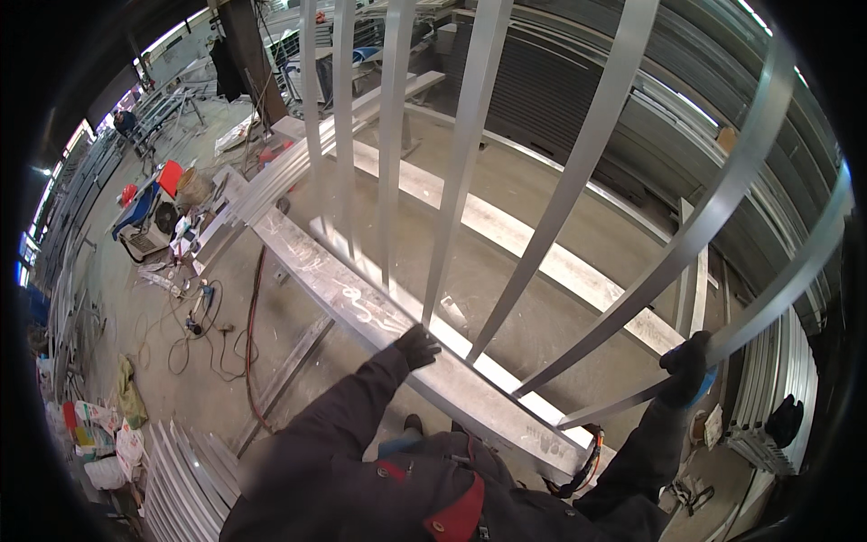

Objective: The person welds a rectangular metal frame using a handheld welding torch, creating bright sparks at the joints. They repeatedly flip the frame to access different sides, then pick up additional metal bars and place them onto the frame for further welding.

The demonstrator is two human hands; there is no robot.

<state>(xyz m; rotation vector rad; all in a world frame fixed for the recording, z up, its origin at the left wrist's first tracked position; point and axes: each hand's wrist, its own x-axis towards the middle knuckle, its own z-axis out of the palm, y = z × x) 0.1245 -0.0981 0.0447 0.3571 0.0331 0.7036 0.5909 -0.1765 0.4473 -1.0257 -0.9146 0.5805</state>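
A metal railing of several upright square bars point(468, 135) stands on a long grey steel beam point(352, 303) in front of me. Its bright bottom rail point(533, 408) runs along the beam's top. My left hand point(415, 349), in a dark glove, is at the near edge of that rail beside the foot of one bar, its fingers bent over the edge. Out to the right, my right hand point(685, 369), also dark-gloved, is closed round the outermost bar point(768, 312). Something blue shows at its palm side.
Another long beam point(506, 226) lies parallel beyond the railing. Cables point(256, 316) and a power tool point(195, 318) are on the floor at left. Stacked metal profiles point(185, 479) lie at the lower left, and more point(778, 388) at right. A person point(125, 122) is far off at the upper left.
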